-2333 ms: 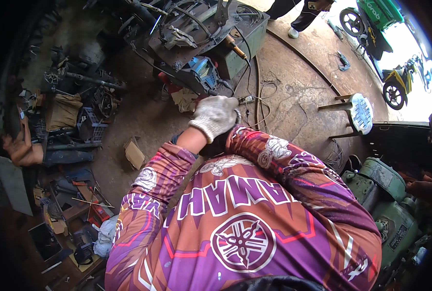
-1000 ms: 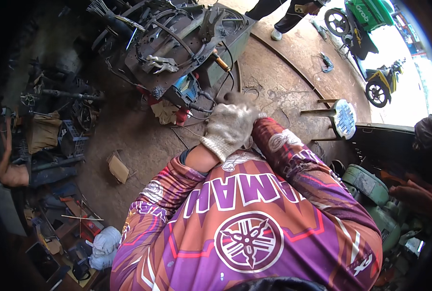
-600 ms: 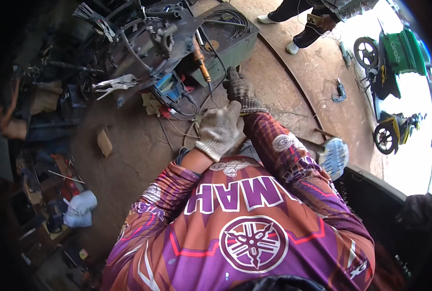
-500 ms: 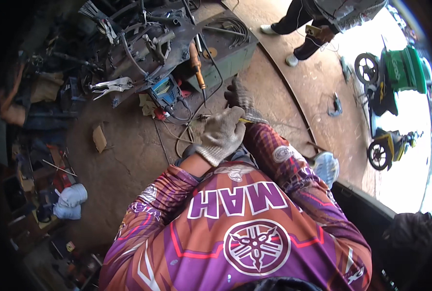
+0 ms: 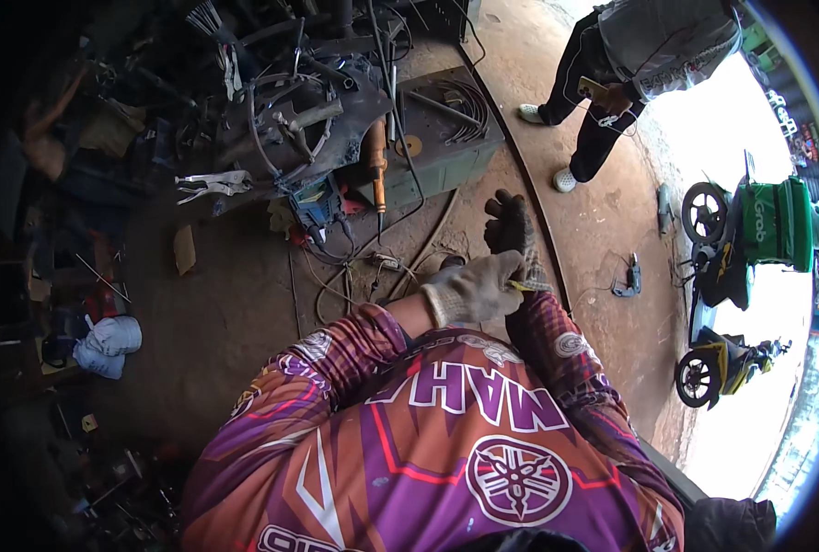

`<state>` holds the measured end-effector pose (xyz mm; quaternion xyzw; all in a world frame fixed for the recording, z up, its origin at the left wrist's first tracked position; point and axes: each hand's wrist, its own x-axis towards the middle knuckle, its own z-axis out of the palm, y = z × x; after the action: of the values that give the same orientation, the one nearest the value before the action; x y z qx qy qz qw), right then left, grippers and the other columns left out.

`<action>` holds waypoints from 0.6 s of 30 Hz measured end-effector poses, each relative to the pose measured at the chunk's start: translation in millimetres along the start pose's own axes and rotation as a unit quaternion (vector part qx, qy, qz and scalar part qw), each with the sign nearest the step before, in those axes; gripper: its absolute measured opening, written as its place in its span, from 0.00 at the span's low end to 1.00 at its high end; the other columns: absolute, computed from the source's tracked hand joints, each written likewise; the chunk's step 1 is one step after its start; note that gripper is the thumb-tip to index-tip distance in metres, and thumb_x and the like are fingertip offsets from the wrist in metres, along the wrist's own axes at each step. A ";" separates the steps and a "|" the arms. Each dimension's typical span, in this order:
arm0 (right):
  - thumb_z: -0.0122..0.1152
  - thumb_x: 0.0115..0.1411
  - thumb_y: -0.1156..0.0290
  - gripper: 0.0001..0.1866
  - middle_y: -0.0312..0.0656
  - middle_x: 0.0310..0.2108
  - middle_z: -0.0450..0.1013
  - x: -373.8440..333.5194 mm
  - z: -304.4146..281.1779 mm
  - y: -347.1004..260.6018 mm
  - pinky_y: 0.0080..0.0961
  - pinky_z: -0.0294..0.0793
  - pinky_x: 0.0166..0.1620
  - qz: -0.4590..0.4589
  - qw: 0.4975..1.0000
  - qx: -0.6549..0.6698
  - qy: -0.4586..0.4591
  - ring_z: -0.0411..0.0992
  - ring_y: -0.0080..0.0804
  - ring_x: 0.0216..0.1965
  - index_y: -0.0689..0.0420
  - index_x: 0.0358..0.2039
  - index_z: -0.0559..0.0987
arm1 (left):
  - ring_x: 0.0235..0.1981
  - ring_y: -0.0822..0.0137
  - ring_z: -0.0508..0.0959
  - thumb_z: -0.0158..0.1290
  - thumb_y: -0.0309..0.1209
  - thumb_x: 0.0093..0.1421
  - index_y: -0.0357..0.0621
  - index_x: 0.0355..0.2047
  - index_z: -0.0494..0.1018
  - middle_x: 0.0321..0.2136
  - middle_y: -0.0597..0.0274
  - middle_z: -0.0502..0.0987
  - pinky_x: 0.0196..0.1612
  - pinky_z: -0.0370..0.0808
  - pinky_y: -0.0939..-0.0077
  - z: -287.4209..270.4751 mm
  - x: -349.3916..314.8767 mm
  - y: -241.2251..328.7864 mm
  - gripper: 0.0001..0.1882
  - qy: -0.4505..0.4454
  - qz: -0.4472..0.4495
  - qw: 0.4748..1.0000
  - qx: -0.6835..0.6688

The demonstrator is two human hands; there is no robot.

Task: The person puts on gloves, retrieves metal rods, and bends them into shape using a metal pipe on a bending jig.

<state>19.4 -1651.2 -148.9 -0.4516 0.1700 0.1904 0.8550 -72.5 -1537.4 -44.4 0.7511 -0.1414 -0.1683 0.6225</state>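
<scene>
My left hand [image 5: 472, 289] wears a pale knit work glove and is closed on the cuff of the dark glove at my right wrist. My right hand [image 5: 510, 227] is inside that dark glove, raised in front of my chest, fingers pointing up and slightly apart, holding nothing. Both forearms are in purple and orange patterned sleeves [image 5: 354, 345]. Under the hands, tangled cables [image 5: 373, 269] lie on the dirt floor.
A cluttered metal workbench [image 5: 290, 120] carries scrap parts, an orange-handled tool [image 5: 375, 164] and locking pliers [image 5: 209, 184]. A green metal box [image 5: 446, 129] stands beside it. Another person [image 5: 617, 69] stands at the back right. Motorbikes [image 5: 736, 235] are parked at the right. A white cloth bundle [image 5: 106, 336] lies at the left.
My view has swung, so the bench sits further up and left. My right hand has come out from behind the left and risen, dark glove now showing. My left hand stays at its wrist.
</scene>
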 end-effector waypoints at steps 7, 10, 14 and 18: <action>0.49 0.64 0.33 0.38 0.29 0.31 0.70 104.8 8.7 -85.7 0.16 0.62 0.22 -0.023 0.999 0.043 0.011 0.60 0.17 0.20 0.56 0.57 0.70 | 0.32 0.46 0.81 0.63 0.33 0.53 0.45 0.42 0.68 0.29 0.49 0.79 0.34 0.76 0.53 -26.1 98.4 -24.1 0.19 0.205 0.109 0.940 0.251; 0.45 0.65 0.32 0.40 0.32 0.33 0.71 167.7 33.1 -127.5 0.19 0.61 0.24 -0.068 0.997 -0.011 -0.032 0.60 0.19 0.22 0.57 0.58 0.71 | 0.36 0.46 0.81 0.62 0.34 0.54 0.45 0.45 0.64 0.33 0.50 0.79 0.37 0.76 0.52 -46.2 160.2 -28.8 0.22 0.253 -0.027 0.956 0.149; 0.39 0.67 0.32 0.41 0.35 0.34 0.71 236.9 73.4 -178.8 0.23 0.60 0.26 -0.099 0.992 -0.047 -0.056 0.59 0.22 0.22 0.60 0.57 0.73 | 0.30 0.53 0.82 0.60 0.38 0.59 0.44 0.48 0.70 0.33 0.48 0.79 0.36 0.77 0.58 -73.6 235.3 -33.7 0.20 0.315 -0.111 0.939 0.084; 0.45 0.63 0.29 0.43 0.33 0.33 0.72 296.0 109.5 -200.1 0.21 0.66 0.29 -0.080 0.994 -0.016 -0.071 0.64 0.23 0.26 0.59 0.58 0.72 | 0.31 0.62 0.82 0.47 0.31 0.67 0.39 0.50 0.71 0.36 0.55 0.80 0.36 0.79 0.69 -104.4 294.1 -44.3 0.14 0.278 -0.215 0.871 -0.343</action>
<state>385.6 -1612.6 -85.8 -0.4628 0.0693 0.1561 0.8699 238.0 -1560.7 -92.9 0.5181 0.2692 -0.1205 0.8029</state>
